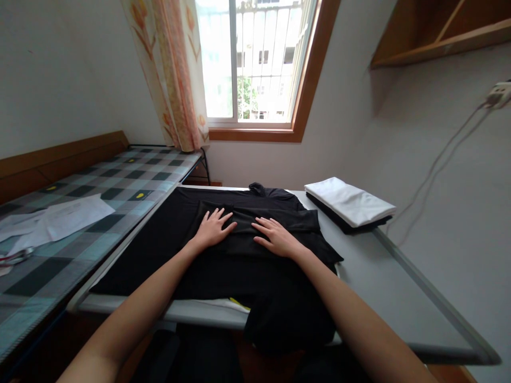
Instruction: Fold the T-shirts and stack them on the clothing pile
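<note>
A black garment (159, 250) lies spread over the table, with part of it hanging past the front edge. Across its upper middle is a raised, folded layer of black cloth (295, 219). My left hand (213, 227) rests palm down on this cloth, fingers apart, left of centre. To the right of it my right hand (277, 236) also lies flat on the black fabric, fingers stretched out. Neither hand grips anything. A small white and yellow edge (239, 304) shows beneath the garment at the front.
Folded white cloth (349, 201) sits on folded black cloth (361, 230) at the table's (399, 298) back right. A checked bed (40, 266) with papers (64, 218) stands left. Behind are a curtain (179, 69) and window (263, 69); cables (433, 165) hang along the right wall.
</note>
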Action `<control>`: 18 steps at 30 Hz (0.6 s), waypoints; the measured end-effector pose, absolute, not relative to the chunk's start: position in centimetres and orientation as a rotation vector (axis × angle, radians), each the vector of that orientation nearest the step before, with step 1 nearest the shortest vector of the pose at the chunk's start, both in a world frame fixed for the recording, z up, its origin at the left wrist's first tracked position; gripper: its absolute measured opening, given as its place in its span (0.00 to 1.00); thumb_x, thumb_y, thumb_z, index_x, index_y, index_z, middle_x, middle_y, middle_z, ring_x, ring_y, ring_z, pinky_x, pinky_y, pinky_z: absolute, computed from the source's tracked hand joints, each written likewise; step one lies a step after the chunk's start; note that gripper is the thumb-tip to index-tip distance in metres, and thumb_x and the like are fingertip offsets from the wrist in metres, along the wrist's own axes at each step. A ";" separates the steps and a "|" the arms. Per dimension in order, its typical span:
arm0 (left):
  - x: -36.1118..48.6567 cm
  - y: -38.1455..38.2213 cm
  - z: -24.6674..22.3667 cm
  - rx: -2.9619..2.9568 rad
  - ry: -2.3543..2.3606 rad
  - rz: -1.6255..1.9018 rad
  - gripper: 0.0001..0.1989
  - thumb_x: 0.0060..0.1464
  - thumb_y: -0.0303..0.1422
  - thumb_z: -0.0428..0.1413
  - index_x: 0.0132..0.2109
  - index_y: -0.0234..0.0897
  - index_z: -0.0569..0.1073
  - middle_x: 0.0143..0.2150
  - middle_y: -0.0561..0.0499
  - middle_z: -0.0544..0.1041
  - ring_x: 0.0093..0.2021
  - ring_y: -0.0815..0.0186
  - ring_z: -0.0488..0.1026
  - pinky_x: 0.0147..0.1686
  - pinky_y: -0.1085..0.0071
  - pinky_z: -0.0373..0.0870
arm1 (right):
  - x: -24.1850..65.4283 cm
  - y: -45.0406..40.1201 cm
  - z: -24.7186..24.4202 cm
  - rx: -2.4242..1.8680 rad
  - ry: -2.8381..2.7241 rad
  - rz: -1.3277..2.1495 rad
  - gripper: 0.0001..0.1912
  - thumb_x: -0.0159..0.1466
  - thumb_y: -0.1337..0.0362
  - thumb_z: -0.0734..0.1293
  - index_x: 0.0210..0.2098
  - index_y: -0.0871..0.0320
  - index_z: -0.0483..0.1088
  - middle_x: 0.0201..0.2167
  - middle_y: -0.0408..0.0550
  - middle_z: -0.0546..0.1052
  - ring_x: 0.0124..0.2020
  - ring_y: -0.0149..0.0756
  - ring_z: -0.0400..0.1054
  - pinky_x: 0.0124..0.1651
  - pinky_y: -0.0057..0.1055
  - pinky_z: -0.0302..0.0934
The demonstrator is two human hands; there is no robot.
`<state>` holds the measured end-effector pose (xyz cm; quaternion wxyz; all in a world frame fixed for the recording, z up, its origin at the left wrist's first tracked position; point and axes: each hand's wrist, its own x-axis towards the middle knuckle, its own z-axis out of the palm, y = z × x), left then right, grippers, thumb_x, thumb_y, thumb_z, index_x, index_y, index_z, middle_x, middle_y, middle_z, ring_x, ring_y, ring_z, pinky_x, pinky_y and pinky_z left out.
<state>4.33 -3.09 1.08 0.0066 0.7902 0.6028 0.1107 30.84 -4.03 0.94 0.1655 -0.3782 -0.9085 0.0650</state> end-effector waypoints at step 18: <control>3.2 -1.9 1.4 2.260 2.084 0.149 0.35 0.62 0.56 0.38 0.70 0.45 0.56 0.72 0.44 0.50 0.71 0.42 0.42 0.62 0.33 0.40 | 30.7 -3.9 0.9 -1.112 -2.559 0.251 0.28 0.69 0.48 0.59 0.64 0.54 0.63 0.66 0.54 0.61 0.68 0.45 0.52 0.69 0.50 0.45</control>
